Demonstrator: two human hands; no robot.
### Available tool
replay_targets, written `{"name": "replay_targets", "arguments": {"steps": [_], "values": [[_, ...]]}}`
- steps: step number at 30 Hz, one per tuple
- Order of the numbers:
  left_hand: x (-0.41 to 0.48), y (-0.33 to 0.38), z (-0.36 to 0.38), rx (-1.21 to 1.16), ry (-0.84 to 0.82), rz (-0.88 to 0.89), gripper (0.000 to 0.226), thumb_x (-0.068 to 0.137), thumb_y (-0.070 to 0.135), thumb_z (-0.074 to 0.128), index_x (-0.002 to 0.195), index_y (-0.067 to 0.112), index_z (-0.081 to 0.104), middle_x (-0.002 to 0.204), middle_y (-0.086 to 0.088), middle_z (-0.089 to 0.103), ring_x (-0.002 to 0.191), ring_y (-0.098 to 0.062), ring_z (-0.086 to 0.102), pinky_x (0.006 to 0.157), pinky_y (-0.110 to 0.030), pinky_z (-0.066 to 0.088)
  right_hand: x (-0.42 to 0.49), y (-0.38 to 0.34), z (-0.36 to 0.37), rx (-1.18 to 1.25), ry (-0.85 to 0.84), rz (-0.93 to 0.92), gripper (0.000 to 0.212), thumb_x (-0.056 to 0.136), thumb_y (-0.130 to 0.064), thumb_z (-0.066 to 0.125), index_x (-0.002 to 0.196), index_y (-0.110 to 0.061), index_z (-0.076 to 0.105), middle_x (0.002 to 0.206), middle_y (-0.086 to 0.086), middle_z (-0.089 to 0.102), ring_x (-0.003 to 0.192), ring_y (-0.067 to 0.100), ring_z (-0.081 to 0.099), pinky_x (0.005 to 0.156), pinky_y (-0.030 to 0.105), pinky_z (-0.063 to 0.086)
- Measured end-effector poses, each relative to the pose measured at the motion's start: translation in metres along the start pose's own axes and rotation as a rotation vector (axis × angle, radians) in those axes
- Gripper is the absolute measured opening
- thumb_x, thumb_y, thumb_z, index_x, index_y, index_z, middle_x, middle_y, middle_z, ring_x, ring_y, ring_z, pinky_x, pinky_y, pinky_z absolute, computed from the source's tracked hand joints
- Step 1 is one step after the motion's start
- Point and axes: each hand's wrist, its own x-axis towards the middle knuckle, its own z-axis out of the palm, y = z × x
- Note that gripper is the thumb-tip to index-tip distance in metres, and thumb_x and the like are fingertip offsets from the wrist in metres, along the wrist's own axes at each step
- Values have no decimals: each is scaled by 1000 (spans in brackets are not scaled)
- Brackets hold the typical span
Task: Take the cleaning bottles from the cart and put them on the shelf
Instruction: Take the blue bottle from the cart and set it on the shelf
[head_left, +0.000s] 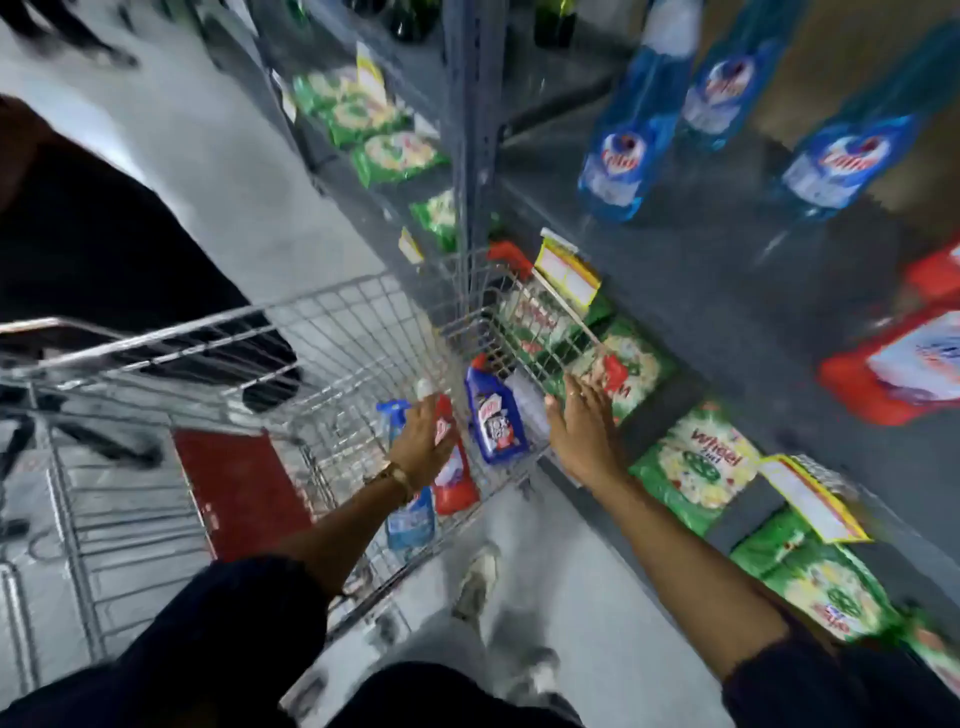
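Note:
A wire shopping cart (291, 332) stands beside the grey shelf (727, 270). In its basket lie a red bottle (457, 478), a dark blue bottle (493, 415) with a red cap, and a light blue spray bottle (410, 519). My left hand (423, 441) reaches into the cart and rests over the red bottle; whether the fingers close on it is blurred. My right hand (582, 426) hovers over the cart's right rim, fingers spread, holding nothing. Three blue bottles (623, 156) stand on the shelf above.
Green detergent bags (696, 462) fill the lower shelf along the right. Red packs (893, 369) lie on the shelf at far right. Yellow price tags (566, 270) hang from shelf edges. Another person in dark clothes (104, 249) stands left of the cart. A second cart (78, 519) is at lower left.

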Motion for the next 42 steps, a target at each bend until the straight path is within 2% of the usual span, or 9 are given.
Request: {"name": "replay_targets", "arguments": {"steps": [10, 15, 17, 20, 23, 32, 34, 36, 42], "values": [[87, -19, 92, -163, -272, -323, 41, 92, 26, 54, 117, -7, 51, 120, -31, 58, 109, -41, 56, 88, -42, 42, 35, -4, 64, -173, 185, 300, 55, 95, -31, 41, 143, -5, 33, 157, 12, 25, 148, 29, 3, 119, 43, -2], [87, -29, 126, -499, -419, -591, 41, 90, 41, 51, 111, 6, 55, 122, -24, 59, 112, -38, 56, 102, -48, 43, 37, -1, 69, -232, 194, 282, 59, 96, -35, 38, 146, -6, 24, 158, 10, 22, 148, 27, -1, 117, 39, -10], [107, -24, 132, -519, -238, -697, 43, 87, 36, 59, 113, 2, 56, 113, -18, 63, 105, -33, 60, 96, -45, 50, 37, 1, 70, -263, 187, 272, 60, 97, -38, 34, 146, -6, 22, 159, 10, 20, 148, 26, -5, 113, 37, -16], [130, -8, 131, -593, -84, -735, 44, 81, 20, 70, 114, -8, 57, 95, -20, 63, 74, -26, 62, 51, -18, 53, 36, 0, 68, -268, 179, 263, 61, 96, -39, 33, 147, -8, 20, 159, 9, 18, 148, 26, -8, 112, 37, -19], [129, -11, 126, -647, -124, -739, 46, 76, 11, 75, 116, -1, 54, 112, -21, 65, 84, -23, 58, 68, -27, 51, 36, -2, 67, -256, 175, 271, 60, 96, -38, 34, 147, -10, 21, 159, 8, 19, 147, 25, -8, 111, 37, -20], [92, 2, 27, -753, -84, -377, 53, 74, 13, 77, 120, 9, 51, 111, -10, 66, 94, -26, 68, 72, -36, 60, 37, -1, 39, 17, -88, 289, 62, 97, -50, 27, 147, -13, 23, 160, 9, 15, 146, 25, -16, 113, 43, -17], [80, 23, -13, -790, -108, -257, 45, 74, 15, 76, 114, 16, 55, 106, -4, 68, 82, -16, 72, 64, -27, 61, 44, -8, 16, 345, -189, 393, 63, 94, -56, 28, 144, -18, 33, 159, 11, 17, 148, 29, 1, 119, 52, 2], [63, 52, -49, -834, -143, -122, 36, 73, 16, 75, 104, 25, 58, 100, 1, 70, 77, -8, 73, 57, -19, 58, 40, -17, -10, 723, -241, 379, 59, 92, -56, 36, 139, -20, 40, 150, 9, 39, 137, 25, 35, 111, 44, 31], [-3, 139, -96, -857, -326, 116, 30, 71, 30, 68, 100, 26, 64, 85, 8, 78, 77, -11, 74, 58, -19, 58, -14, -11, -74, 1254, -156, 160, 25, 76, -42, 61, 93, -26, 71, 91, -8, 77, 86, 9, 70, 74, 24, 59]]}}
